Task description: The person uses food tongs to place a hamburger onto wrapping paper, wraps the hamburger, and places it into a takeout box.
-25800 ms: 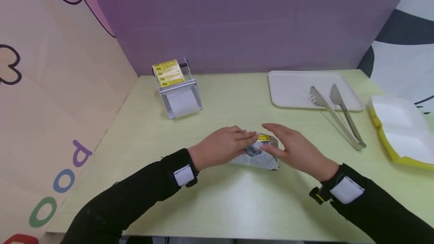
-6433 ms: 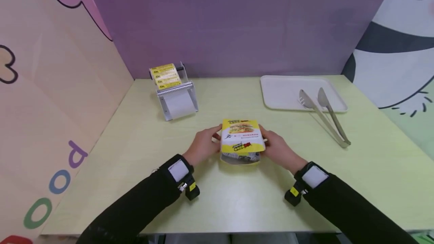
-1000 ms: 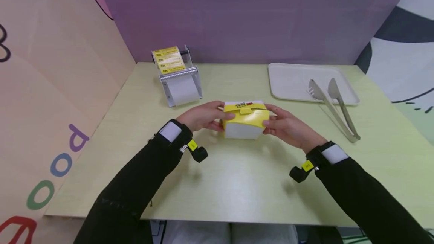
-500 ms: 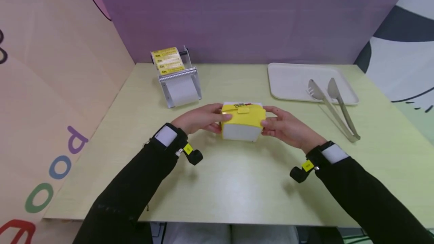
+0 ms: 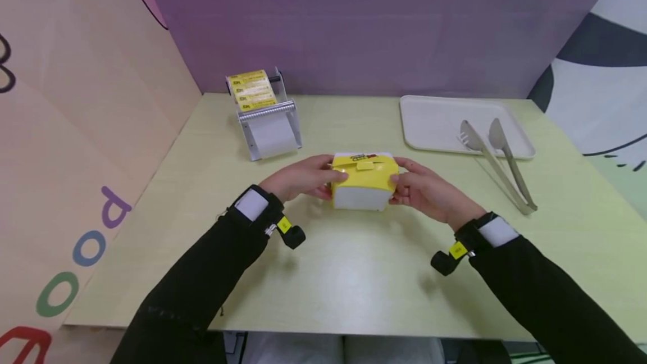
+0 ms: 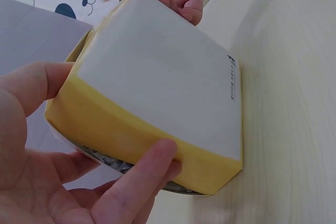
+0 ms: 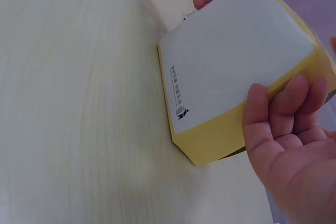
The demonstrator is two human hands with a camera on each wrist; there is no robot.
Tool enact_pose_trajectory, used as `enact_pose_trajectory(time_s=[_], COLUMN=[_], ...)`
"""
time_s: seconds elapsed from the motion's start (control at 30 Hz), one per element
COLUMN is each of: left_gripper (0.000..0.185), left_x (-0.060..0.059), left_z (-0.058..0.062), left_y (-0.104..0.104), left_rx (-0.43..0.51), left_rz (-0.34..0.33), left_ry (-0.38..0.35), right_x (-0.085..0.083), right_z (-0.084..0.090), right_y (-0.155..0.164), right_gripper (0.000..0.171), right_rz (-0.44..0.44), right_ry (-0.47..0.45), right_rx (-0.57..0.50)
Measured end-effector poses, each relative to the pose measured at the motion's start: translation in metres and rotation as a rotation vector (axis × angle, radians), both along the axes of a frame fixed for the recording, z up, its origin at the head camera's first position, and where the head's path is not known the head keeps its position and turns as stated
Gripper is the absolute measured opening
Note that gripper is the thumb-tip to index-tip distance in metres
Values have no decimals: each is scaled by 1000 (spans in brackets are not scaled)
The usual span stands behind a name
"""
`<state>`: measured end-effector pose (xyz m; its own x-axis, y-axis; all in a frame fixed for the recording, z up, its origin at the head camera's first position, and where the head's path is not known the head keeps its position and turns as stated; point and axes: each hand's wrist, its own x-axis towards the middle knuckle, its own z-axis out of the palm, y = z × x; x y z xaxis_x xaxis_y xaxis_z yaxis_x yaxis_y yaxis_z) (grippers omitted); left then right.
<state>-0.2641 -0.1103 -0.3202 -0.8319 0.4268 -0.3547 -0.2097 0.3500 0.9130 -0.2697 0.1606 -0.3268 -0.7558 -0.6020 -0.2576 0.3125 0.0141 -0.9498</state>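
A yellow and white burger box [image 5: 365, 184], its lid folded down and front tab showing, is between the two hands at mid-table. It is tilted, its white underside [image 6: 163, 72] toward the person. My left hand [image 5: 305, 177] grips the left end, thumb on the yellow front, fingers along the side. My right hand [image 5: 424, 189] holds the opposite end in the same way, fingertips [image 7: 255, 98] curled against the yellow side in the right wrist view. Through a side gap in the left wrist view, grey printed wrapping paper [image 6: 118, 165] shows inside.
Back left on the table [image 5: 323, 285] stands a metal dispenser [image 5: 268, 128] with a roll of yellow-and-white labels [image 5: 251, 90]. At the back right lies a white tray [image 5: 434, 119], metal tongs [image 5: 507, 167] resting over its front edge. A purple wall rises behind.
Earlier the hands were over a paper-wrapped packet, with the box lying open at right; later they held the box around it, lid partly down. Now the lid is down; the last second shows barely any movement.
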Motion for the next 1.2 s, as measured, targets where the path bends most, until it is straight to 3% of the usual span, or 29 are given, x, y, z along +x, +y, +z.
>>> enact_pose_trajectory(time_s=[0.33, 0.67, 0.97, 1.1, 1.2], left_gripper=[46, 49, 49, 48, 48], left_x=[1, 0, 1, 2, 3], left_z=[0, -3, -5, -5, -4], left_y=[1, -6, -5, -4, -6], left_rx=[-24, 2, -13, -57, -96], left_rz=[-5, -60, -97, -95, -88], left_ry=[-1, 28, 81, 108, 127], right_x=[5, 1, -1, 0, -2], right_z=[4, -2, -9, -11, -10], right_y=[-6, -5, 4, 3, 0], right_gripper=[59, 61, 31, 29, 36], right_rz=[-44, -93, -87, -110, -107], right_ry=[64, 110, 111, 152, 252], right_rx=[104, 116, 23, 39, 144])
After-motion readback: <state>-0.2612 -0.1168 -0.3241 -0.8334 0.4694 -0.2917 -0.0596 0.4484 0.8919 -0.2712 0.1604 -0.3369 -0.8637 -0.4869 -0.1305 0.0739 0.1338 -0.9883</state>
